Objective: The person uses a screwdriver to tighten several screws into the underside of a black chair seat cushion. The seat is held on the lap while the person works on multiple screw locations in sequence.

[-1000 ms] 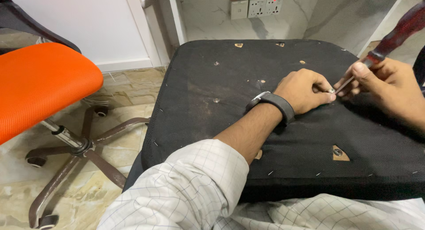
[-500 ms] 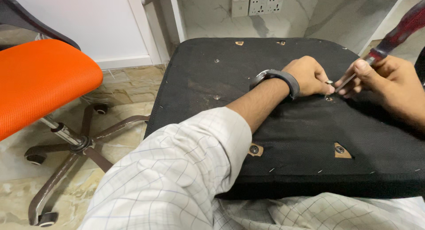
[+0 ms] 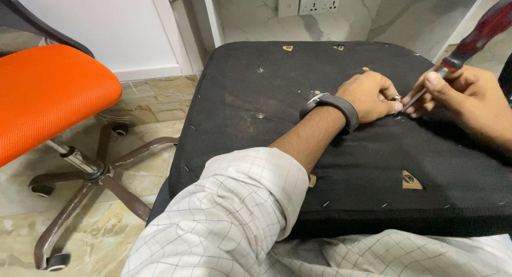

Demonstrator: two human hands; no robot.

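Left hand (image 3: pixel 368 95): curled into a loose fist, pressed on seat base (image 3: pixel 266 127) near right edge.
Right hand (image 3: pixel 469 98): clamped round screwdriver (image 3: pixel 453 58), tip down beside left knuckles.
Orange chair (image 3: pixel 48 90): off left.

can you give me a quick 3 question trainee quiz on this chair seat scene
1. True or false: the right hand holds a screwdriver with a red handle.
2. Where does the left hand rest? A) on the orange chair B) on the black seat panel C) on the floor
3. What is worn on the left wrist?

Key: 1 true, its tip is down on the panel beside the left hand. 2 B. 3 a wristwatch with a dark strap.
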